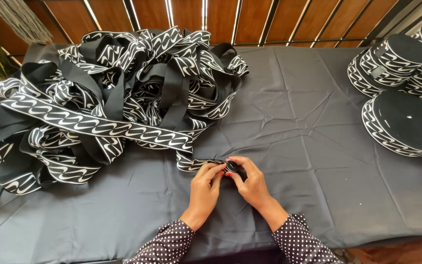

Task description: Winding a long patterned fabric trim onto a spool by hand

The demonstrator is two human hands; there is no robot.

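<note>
- Ribbon (103, 128), black with a white wave pattern, lies heaped at the far left of the grey tablecloth (308, 146); its free end runs right to a tiny roll (231, 166).
- Left hand (205, 187) and right hand (251, 182) are pressed together, fingertips pinched on that roll at the near middle.
- Long axis of the loose strip runs left to right, so the left hand is nearer the heap.
- Fingers hide most of the roll; finished rolls (404, 122) at far right are partly cut off.
</note>
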